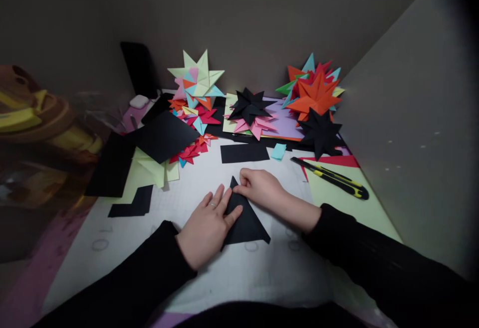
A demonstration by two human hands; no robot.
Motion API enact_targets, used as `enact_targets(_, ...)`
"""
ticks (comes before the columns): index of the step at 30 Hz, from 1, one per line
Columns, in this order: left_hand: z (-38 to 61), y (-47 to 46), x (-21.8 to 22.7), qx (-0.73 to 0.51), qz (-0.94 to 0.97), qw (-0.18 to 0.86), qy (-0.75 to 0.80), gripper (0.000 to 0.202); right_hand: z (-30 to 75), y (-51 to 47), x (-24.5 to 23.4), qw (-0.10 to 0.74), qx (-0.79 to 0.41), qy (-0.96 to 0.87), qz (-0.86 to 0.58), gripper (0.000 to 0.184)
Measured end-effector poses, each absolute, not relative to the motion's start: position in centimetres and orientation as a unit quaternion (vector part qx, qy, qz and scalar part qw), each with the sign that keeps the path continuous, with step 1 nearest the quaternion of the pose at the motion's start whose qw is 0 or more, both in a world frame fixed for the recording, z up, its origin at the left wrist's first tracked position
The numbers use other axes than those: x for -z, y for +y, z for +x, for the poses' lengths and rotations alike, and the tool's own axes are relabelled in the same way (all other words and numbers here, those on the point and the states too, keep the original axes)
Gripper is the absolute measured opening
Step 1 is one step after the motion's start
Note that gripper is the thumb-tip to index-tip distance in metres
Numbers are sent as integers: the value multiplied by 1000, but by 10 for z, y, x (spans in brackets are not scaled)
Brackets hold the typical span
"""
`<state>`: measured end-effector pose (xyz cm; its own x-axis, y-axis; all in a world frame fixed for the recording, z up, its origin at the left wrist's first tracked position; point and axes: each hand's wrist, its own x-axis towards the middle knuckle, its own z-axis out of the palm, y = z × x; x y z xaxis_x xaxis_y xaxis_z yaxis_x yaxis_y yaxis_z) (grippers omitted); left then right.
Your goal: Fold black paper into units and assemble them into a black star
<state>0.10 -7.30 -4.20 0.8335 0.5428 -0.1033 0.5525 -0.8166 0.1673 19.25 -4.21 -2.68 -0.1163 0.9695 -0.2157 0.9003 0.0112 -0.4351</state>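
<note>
A black paper triangle lies on the white work surface in front of me. My left hand rests flat on its left side with the fingers stretched out and a ring showing. My right hand is curled at the triangle's top corner, with the fingertips pinching the tip of the paper. Both arms wear black sleeves.
Several folded paper stars stand at the back: a pale green one, a black-and-pink one, an orange one, a black one. Black sheets, a black strip and a yellow-black utility knife lie nearby. Grey walls close in behind and on the right.
</note>
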Motion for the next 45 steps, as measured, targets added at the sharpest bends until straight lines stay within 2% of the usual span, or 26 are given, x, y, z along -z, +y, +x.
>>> enact_targets(8, 2, -72, 42, 31, 951, 116, 286, 47, 187, -20, 27, -1, -192, -716, -672, 24)
enact_targets(14, 1, -70, 40, 27, 953, 111, 280, 48, 183, -10, 27, -15, -141, -733, -665, 25)
enact_targets(17, -2, -67, 38, 25, 957, 97, 273, 49, 187, -12, 30, 22, -161, -726, -668, 26)
enact_targets(22, -1, -64, 34, -3, 962, 63, 264, 37, 193, -20, 30, 104, -250, -739, -617, 13)
enact_targets(29, -4, -70, 27, -103, 947, 71, 296, 27, 201, -24, 31, 172, -386, -706, -568, 22)
enact_targets(31, -12, -67, 20, -185, 920, 99, 331, 24, 208, -24, 29, 208, -448, -668, -557, 21)
enact_targets(35, -22, -50, -1, -419, 764, 181, 456, 23, 225, -21, 19, 466, -551, -433, -540, 29)
enact_targets(37, -15, -39, -6, -514, 650, 244, 504, 29, 228, -21, 17, 546, -569, -346, -508, 36)
enact_targets(39, 0, -29, -2, -564, 554, 357, 498, 44, 222, -23, 19, 560, -604, -306, -477, 39)
enact_targets(40, 10, -24, 2, -550, 533, 426, 481, 50, 217, -26, 23, 560, -615, -297, -468, 39)
enact_targets(41, 21, -19, 7, -522, 525, 489, 461, 50, 212, -28, 27, 560, -619, -288, -469, 40)
enact_targets(43, 39, -11, 19, -464, 515, 567, 446, 35, 200, -34, 38, 549, -619, -303, -474, 39)
enact_targets(45, 51, -5, 29, -461, 503, 569, 461, 31, 192, -38, 46, 526, -615, -347, -474, 36)
